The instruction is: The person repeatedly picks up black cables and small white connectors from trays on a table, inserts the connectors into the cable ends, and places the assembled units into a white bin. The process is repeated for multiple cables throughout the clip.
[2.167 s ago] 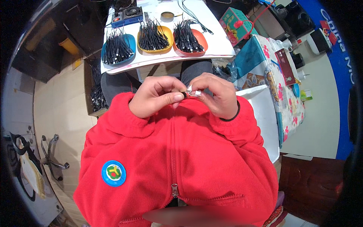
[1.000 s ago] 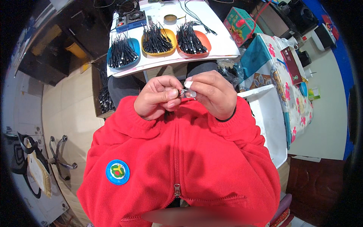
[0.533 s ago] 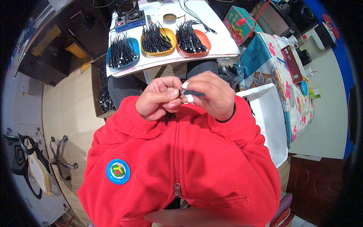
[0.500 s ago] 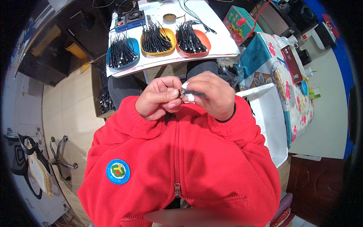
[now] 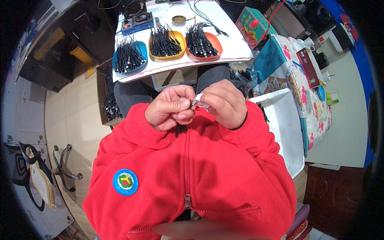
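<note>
In front of my chest, my left hand [image 5: 170, 108] is closed round a small bundle of short black cables [image 5: 181, 130]. The cables hang below its fingers, and bare-looking wire ends [image 5: 193, 102] stick out past the thumb. My right hand [image 5: 226, 104] is closed at these ends, its thumb and forefinger pressed together there. White wrapping [image 5: 198, 97] covers those two fingertips. Exactly how the right fingertips grip the wires is partly hidden. Both hands are close together, over the red jacket [image 5: 160, 168].
Beyond my knees, a white table [image 5: 232, 44] bears blue [image 5: 142, 48], yellow [image 5: 182, 38] and orange [image 5: 218, 44] trays heaped with black cables. A white foam box [image 5: 288, 132] stands at right, a carton of cables [image 5: 105, 114] at left. Behind the trays sit a small fan device [image 5: 138, 24] and round tin [image 5: 179, 19].
My right thumb and forefinger have come closer together at the wire ends. Both hands have dropped slightly; the left still holds the cable bundle.
</note>
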Motion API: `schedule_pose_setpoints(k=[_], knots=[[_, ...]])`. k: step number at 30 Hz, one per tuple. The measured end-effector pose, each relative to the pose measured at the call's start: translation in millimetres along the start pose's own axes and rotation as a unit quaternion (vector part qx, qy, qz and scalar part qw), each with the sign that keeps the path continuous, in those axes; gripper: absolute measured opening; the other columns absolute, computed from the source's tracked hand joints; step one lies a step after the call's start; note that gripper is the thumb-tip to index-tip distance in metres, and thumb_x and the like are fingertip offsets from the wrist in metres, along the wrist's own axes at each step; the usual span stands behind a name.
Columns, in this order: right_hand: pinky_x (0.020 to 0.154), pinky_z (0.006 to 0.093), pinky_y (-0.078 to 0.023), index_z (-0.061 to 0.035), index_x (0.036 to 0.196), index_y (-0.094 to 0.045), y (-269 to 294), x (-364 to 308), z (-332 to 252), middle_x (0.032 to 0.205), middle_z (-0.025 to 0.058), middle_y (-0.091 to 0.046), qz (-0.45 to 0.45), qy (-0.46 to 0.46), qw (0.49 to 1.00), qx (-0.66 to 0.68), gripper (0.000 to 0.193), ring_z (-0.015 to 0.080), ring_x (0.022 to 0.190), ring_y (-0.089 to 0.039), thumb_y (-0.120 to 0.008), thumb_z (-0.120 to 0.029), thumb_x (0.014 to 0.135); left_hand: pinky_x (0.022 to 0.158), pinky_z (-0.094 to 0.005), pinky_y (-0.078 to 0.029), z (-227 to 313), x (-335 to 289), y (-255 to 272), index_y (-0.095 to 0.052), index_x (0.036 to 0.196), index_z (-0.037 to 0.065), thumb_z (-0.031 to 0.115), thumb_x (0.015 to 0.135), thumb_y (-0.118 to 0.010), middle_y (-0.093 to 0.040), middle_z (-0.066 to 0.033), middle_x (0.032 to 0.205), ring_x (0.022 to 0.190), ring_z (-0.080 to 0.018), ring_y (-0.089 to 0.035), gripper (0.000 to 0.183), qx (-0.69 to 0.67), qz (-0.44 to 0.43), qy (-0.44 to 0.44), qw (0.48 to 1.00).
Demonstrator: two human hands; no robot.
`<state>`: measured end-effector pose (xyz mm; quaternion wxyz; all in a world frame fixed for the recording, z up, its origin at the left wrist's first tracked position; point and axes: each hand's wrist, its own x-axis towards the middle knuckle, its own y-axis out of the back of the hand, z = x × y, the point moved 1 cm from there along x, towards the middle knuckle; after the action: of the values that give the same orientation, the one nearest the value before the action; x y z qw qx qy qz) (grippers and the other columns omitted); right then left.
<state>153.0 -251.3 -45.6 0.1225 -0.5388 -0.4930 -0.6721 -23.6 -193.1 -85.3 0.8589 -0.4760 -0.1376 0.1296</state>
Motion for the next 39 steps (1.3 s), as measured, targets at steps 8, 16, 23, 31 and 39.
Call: schedule_pose_setpoints(k=[8, 16, 23, 31, 39], knots=[[0.069, 0.0263, -0.046, 0.0009, 0.095, -0.056, -2, -13, -7, 0.086, 0.0058, -0.059, -0.070, -0.417, 0.768, 0.480, 0.013, 0.0153, 0.076, -0.057, -0.060, -0.008, 0.087, 0.059, -0.0252, -0.046, 23, -10, -14, -0.063, 0.090, -0.003, 0.005, 0.088, -0.060, -0.062, -0.0069, 0.076, 0.066, -0.0125, -0.060, 0.009, 0.572, 0.037, -0.158, 0.804], [0.071, 0.0303, -0.048, 0.0004, 0.098, -0.058, 9, -9, -9, 0.088, 0.0077, -0.060, -0.077, -0.352, 0.901, 0.241, 0.019, 0.0193, 0.079, -0.059, -0.061, 0.002, 0.080, 0.062, -0.0216, -0.043, 16, -5, -6, -0.060, 0.095, -0.004, 0.005, 0.090, -0.059, -0.058, -0.0035, 0.075, 0.066, -0.0084, -0.052, 0.011, 0.393, 0.056, -0.128, 0.909], [0.061, 0.0350, -0.043, -0.0034, 0.094, -0.056, 5, -5, -9, 0.083, 0.0094, -0.058, -0.052, -0.130, 0.990, 0.032, 0.025, 0.0267, 0.070, -0.056, -0.066, 0.001, 0.071, 0.061, -0.0216, -0.043, 7, 0, -1, -0.061, 0.093, -0.004, 0.005, 0.090, -0.059, -0.058, -0.0040, 0.075, 0.065, -0.0086, -0.053, 0.010, 0.308, 0.059, -0.109, 0.943], [0.068, 0.0217, -0.045, 0.0022, 0.101, -0.055, 5, -19, -9, 0.085, 0.0004, -0.057, -0.085, -0.551, 0.632, 0.537, 0.014, 0.0066, 0.075, -0.052, -0.053, -0.009, 0.094, 0.061, -0.0232, -0.045, 9, -4, -2, -0.061, 0.094, -0.005, 0.004, 0.089, -0.059, -0.059, -0.0050, 0.077, 0.065, -0.0104, -0.054, 0.010, 0.472, 0.061, -0.137, 0.869], [0.068, 0.0282, -0.046, -0.0026, 0.093, -0.062, 1, -3, 12, 0.087, 0.0089, -0.058, -0.009, -0.162, 0.965, 0.208, 0.024, 0.0195, 0.078, -0.057, -0.067, 0.007, 0.073, 0.049, -0.0203, -0.027, -1, 0, 4, -0.057, 0.096, -0.002, 0.007, 0.091, -0.056, -0.051, -0.0048, 0.069, 0.054, -0.0064, -0.037, 0.010, 0.010, 0.014, -0.033, 0.999]])
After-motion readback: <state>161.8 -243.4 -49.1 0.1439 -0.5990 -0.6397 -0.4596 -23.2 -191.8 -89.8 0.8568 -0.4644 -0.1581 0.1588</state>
